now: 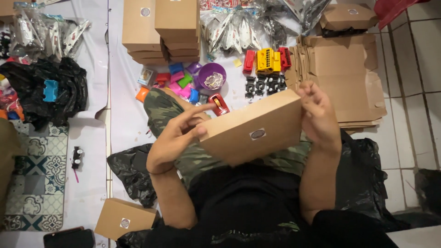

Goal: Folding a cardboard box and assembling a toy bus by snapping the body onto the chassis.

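Both our hands clamp a brown box (pixel 251 133) over our lap: left hand (pixel 177 138) closed on its left end, right hand (pixel 318 115) curled round the right edge. Just beyond lie a red tape dispenser (pixel 219 104), a purple bowl (pixel 212 76), toy trucks (pixel 268 60), flat cartons (pixel 344 76) and stacked boxes (pixel 161 30).

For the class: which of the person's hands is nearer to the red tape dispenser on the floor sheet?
Left. The left hand grips the brown box just beside the red tape dispenser, fingertips almost over it. The right hand holds the box's far end, well away.
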